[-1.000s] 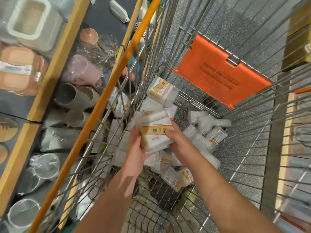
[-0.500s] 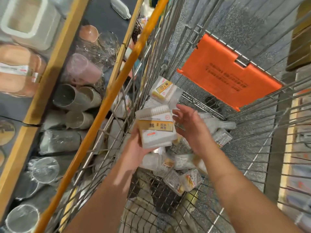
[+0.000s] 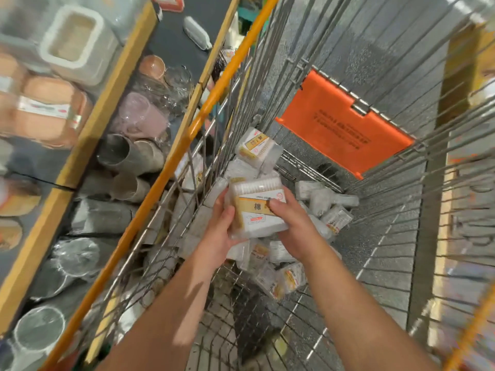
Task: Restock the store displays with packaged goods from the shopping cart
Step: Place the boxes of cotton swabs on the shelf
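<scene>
Both my hands are inside the wire shopping cart [image 3: 241, 108]. Between them is a clear cotton-swab pack [image 3: 254, 210] with a yellow label, lifted above the pile. My left hand [image 3: 222, 228] grips its left side from below, thumb on the front. My right hand [image 3: 294, 226] holds its right side, thumb lying across the label. Several more packs [image 3: 284, 277] lie on the cart floor under the hands. Another pack [image 3: 258, 149] leans against the cart's left wall.
An orange seat flap [image 3: 340, 129] hangs on the cart's far wall. Left of the cart, wooden-edged shelves [image 3: 107, 84] hold cups [image 3: 126, 153], glassware [image 3: 75, 258] and boxed containers [image 3: 72, 44]. A second shelf unit [image 3: 471, 183] stands on the right. The grey speckled floor [image 3: 388, 49] shows beyond.
My right hand had let go and hovered open over the pile; it has come back and taken hold of the pack's right side. The view shifted slightly.
</scene>
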A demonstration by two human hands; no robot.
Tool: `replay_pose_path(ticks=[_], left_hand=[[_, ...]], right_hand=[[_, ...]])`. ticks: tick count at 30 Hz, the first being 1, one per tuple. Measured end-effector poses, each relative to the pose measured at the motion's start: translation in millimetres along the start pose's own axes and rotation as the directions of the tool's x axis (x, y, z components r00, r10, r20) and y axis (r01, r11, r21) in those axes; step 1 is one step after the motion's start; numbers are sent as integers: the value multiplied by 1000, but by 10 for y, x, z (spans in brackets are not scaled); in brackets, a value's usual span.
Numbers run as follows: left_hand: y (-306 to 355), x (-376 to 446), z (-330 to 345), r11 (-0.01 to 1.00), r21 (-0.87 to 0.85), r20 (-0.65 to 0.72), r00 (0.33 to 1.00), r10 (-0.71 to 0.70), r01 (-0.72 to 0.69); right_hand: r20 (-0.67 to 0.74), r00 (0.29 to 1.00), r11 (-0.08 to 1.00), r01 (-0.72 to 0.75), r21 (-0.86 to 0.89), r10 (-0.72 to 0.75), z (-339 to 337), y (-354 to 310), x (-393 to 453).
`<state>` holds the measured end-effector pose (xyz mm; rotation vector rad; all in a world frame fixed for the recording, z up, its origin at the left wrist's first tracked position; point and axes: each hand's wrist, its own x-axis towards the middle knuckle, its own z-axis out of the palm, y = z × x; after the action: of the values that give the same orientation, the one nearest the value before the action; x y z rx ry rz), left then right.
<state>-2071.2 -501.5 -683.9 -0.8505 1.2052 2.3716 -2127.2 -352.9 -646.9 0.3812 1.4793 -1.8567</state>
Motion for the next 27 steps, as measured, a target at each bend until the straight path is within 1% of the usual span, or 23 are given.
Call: replay_pose_path(ticks=[3,4,5,7,8,9,10,12,13,15,17,18,19,20,21,22,23,24,25,27], left_hand=[[106,-387,155,994,81,0,997,74,-74],[155,-559,222,987,113,9,994,112,-113],[200,-714,285,985,124,12,993,121,-121],[337,-1158,471,981,128,-29,988,154,-149],[375,-1337,538,972,143,-57,979,193,-184],[425,-1642,640,955,181,-100,962,254,-233],[438,-1867,688,945,184,-140,944,298,-271],[422,-2461,730,921,202,-250,892,376,-332],[403,-2745,743,899,260,-298,856,422,-353],[322,-3424,641,842,335,-347,776,527,-422],[274,-4090,484,826,285,-374,736,564,-487],[282,-4364,383,821,248,-388,724,571,-515],[318,-4728,271,794,234,-393,693,604,-561],[366,-5035,168,770,219,-411,659,630,-600],[438,-5395,21,723,236,-423,601,678,-649],[531,-5745,-58,684,261,-452,540,710,-681],[601,-6024,-144,648,274,-479,484,733,-710],[682,-6417,-263,598,292,-509,408,758,-746],[735,-6693,-339,561,320,-516,356,779,-764],[819,-7342,-544,475,394,-527,230,818,-787]], right_hand=[[-7,1000,1000,13,23,-13,63,-152,-331],[6,999,999,34,21,-34,99,-233,-504],[16,999,999,43,28,-44,126,-287,-660],[49,996,997,78,14,-79,221,-411,-1067],[55,994,995,97,11,-98,237,-428,-1242],[79,989,992,128,-4,-127,319,-473,-1525],[111,983,989,149,7,-148,358,-478,-1726],[128,981,989,149,3,-149,492,-479,-2207],[132,981,990,138,35,-141,515,-462,-2376],[200,968,987,139,79,-152,727,-451,-2822],[280,942,982,191,5,-185,1104,-477,-3256],[333,924,980,198,-1,-187,1291,-510,-3418],[395,899,978,207,-5,-188,1608,-559,-3682],[473,860,975,224,-9,-193,1868,-583,-3879],[539,817,966,258,-24,-204,2219,-607,-4134],[589,772,955,297,-2,-238,2521,-639,-4365],[613,742,944,329,22,-272,2775,-647,-4519],[653,704,941,337,38,-278,3114,-639,-4754],[686,671,935,354,37,-281,3345,-637,-4944],[781,570,916,400,6,-255,3892,-581,-5308]])
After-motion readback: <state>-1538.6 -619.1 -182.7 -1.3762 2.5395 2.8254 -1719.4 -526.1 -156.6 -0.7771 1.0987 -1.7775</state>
